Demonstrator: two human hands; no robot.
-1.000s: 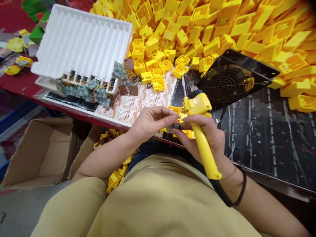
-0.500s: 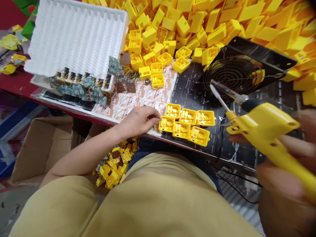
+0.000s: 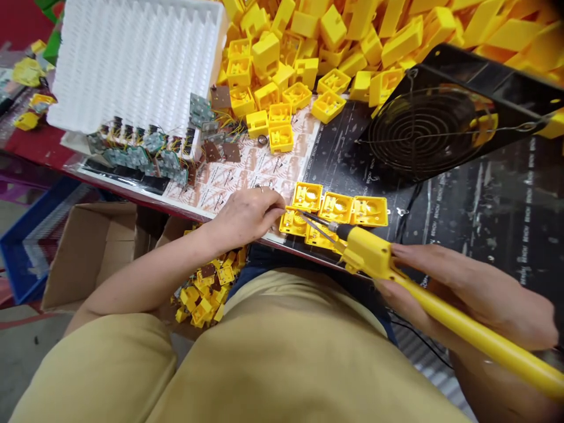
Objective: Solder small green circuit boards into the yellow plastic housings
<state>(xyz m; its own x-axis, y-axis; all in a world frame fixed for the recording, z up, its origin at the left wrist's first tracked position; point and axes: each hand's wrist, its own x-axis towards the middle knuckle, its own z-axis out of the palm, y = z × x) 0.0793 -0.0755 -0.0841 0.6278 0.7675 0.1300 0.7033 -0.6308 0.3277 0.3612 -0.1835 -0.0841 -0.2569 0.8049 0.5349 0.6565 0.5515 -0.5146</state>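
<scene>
My left hand (image 3: 244, 216) has its thumb and fingers pinched at the left edge of a yellow plastic casing (image 3: 292, 222) at the front left of a small group. Several more open casings (image 3: 336, 207) stand beside it in two rows, with small metal parts inside. My right hand (image 3: 467, 294) is wrapped round a yellow soldering gun (image 3: 368, 249). Its dark tip and thin feed tube point left, over the front casings, with the end close to the casing at my left hand. The gun partly hides the front row.
A black fan (image 3: 423, 129) with a wire guard stands at the right. Yellow casings (image 3: 267, 53) are heaped along the back. Circuit boards with wires (image 3: 145, 161) lie by a white foam tray (image 3: 136, 64). Below the table edge are a cardboard box (image 3: 92, 252) and a blue crate (image 3: 26, 258).
My right hand has brought the soldering gun left and down, from in front of the fan to over the casings. My left hand stays at the front-left casing. The view has shifted slightly.
</scene>
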